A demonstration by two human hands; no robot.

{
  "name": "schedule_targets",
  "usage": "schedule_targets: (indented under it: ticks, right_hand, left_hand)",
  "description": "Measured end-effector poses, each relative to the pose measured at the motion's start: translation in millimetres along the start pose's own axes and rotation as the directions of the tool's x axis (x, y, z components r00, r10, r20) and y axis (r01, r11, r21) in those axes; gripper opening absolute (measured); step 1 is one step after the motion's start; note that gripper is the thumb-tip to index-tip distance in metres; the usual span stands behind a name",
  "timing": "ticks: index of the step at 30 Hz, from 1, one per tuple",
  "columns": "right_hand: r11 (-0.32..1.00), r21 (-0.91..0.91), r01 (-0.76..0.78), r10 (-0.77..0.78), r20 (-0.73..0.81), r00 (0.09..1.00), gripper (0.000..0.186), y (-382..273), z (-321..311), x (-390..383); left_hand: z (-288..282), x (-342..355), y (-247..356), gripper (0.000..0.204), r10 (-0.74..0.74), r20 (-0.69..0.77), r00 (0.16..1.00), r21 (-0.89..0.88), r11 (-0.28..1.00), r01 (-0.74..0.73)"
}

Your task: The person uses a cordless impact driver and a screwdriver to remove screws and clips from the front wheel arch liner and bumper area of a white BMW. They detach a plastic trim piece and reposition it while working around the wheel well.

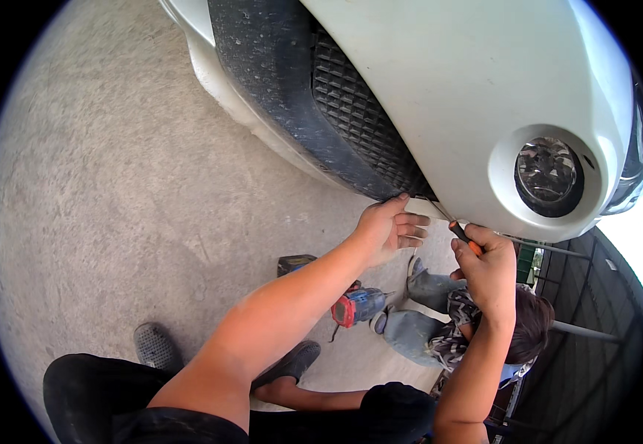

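A white car bumper (455,96) with a black lower grille (351,103) fills the upper part of the view. My right hand (488,266) is closed around the orange and black handle of a screwdriver (456,230). Its thin shaft points up and left to the seam where the grille's end meets the white panel; the exact tip is hard to make out. My left hand (392,231) is open beside it, with the thumb against the lower edge of the black trim and the other fingers apart, holding nothing.
On the concrete floor (136,170) below my left forearm lies a blue and red cordless power tool (358,305). Another person (477,318) is low down just beyond my right forearm. A round fog lamp (549,176) sits in the bumper, right of my hands.
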State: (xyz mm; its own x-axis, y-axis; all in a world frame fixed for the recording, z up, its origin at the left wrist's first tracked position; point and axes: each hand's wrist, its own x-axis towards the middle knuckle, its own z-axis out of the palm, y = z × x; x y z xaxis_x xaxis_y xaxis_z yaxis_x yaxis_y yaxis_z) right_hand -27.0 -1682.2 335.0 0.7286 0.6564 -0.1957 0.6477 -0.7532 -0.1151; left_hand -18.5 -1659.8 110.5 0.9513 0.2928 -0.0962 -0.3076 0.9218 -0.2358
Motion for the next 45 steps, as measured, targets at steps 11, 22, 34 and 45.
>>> schedule_targets:
  ticks: [11,22,34,45]
  right_hand:
    - [0.975,0.223,0.018,-0.023,0.019,1.000,0.019,157,31,-85]
    - [0.978,0.205,0.029,-0.032,0.011,0.999,0.019,207,35,-88]
    - [0.948,0.140,0.287,-0.287,-0.021,0.958,0.020,213,-8,-91]
    - [0.868,0.062,0.492,-0.496,0.131,0.858,0.010,222,-12,-111]
  left_hand:
    - [25,-3,-16,0.048,0.068,-0.151,0.986,0.265,0.964,-0.026]
    - [52,-1,-12,0.043,0.061,-0.324,0.944,0.143,0.990,-0.015]
    - [18,-7,0,0.050,0.548,-0.001,0.837,0.951,0.259,-0.168]
    - [90,-15,-12,0.048,0.384,0.315,0.868,0.212,-0.920,0.330]
